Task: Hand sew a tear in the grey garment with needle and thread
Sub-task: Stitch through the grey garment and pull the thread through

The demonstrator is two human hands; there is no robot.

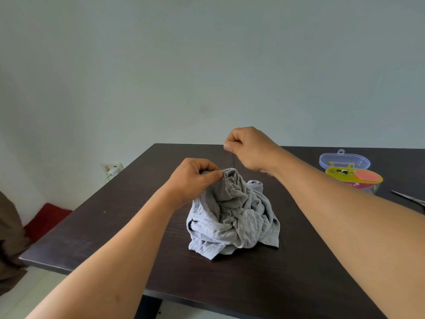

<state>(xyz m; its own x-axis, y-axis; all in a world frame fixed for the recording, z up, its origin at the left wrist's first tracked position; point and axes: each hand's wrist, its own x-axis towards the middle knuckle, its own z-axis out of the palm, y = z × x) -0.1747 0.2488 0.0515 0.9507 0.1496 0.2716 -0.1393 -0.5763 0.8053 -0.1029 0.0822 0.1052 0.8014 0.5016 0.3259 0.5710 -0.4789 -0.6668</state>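
A crumpled grey garment (234,217) sits in a heap in the middle of the dark table (119,217). My left hand (195,178) pinches the raised top fold of the garment. Just above and to the right, my right hand (248,148) has its fingertips pinched together, with dark thread (232,160) running down from them to the held fold. The needle is too small to make out.
An open clear plastic sewing kit (351,171) with a yellow tray and an orange disc stands at the right back of the table. Scissors (411,199) lie at the right edge. A wall socket with a charger (112,169) is left of the table.
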